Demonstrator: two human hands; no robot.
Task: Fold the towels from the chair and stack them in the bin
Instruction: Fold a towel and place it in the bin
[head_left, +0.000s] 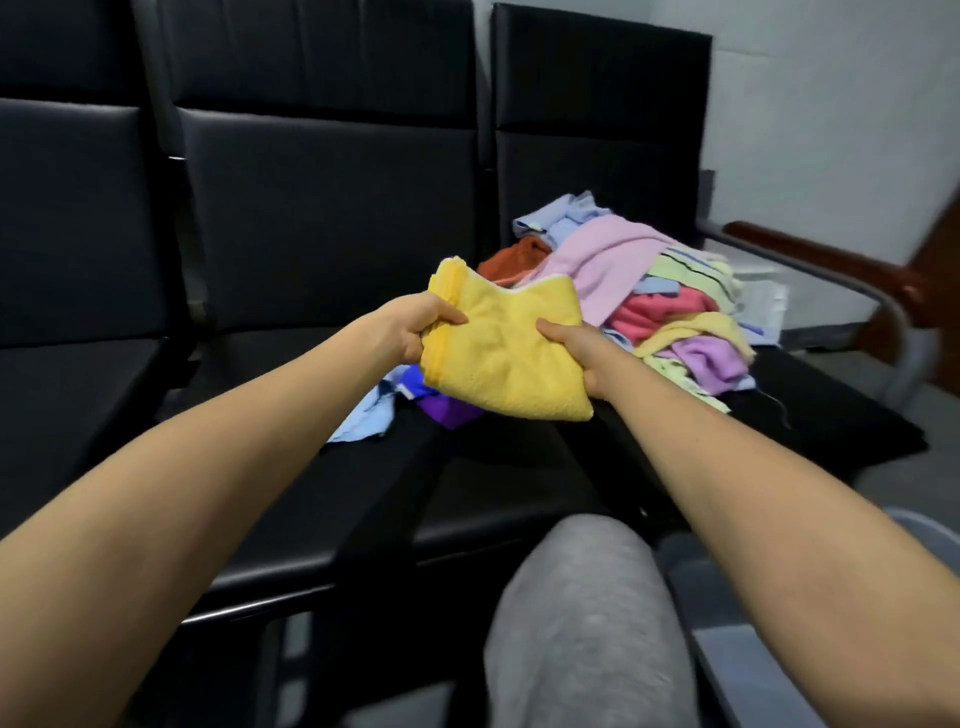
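Left hand (415, 327) pinches the yellow towel (498, 353) at its hemmed edge, right hand (576, 348) grips the opposite side; towel held half-folded above the chair (322, 249) seat's front edge; square corners, then fold; bin (924, 540) at lower right.

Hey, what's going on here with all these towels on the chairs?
A person holds a yellow towel, seemingly doubled over, above the black chair seat. The left-hand grip pinches its hemmed left edge and the right-hand grip holds its right side. A loose pile of coloured towels lies unfolded on the seat to the right. What looks like a grey bin edge shows at lower right; its contents are out of view.
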